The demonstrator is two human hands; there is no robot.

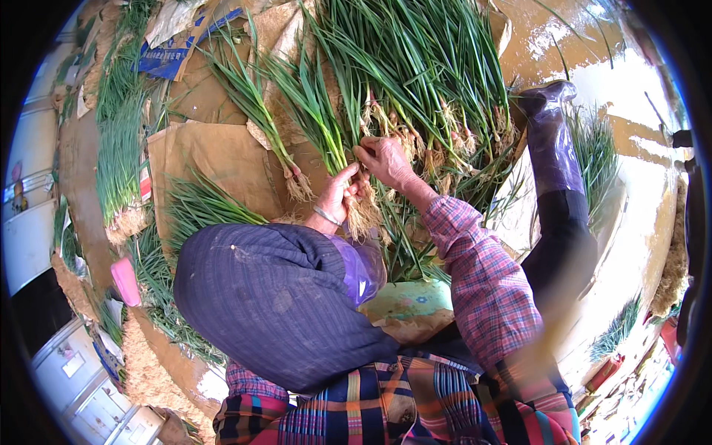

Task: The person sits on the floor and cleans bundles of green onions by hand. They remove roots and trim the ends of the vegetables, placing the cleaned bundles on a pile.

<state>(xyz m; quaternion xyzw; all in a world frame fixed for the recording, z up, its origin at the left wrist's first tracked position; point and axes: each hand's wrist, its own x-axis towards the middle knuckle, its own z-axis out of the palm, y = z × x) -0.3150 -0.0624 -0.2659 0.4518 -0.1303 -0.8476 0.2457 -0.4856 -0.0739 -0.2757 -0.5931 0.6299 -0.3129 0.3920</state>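
Note:
My left hand, with a metal bracelet at its wrist, grips a bunch of green garlic low on the stems. The pale, stringy roots hang below the fingers and partly hide the left boot's purple cover. Just above it, my right hand has thumb and forefinger pinched on a stalk at the bunch's right side. Beyond the right hand lies a large pile of green garlic, roots towards me. A smaller bunch rests apart on the left.
Brown sacking covers the ground at left, under more green leaves. My right leg in a purple boot cover stretches along the pile's right side. Bundles of green garlic stand in a row farther left. A pink object sits nearby.

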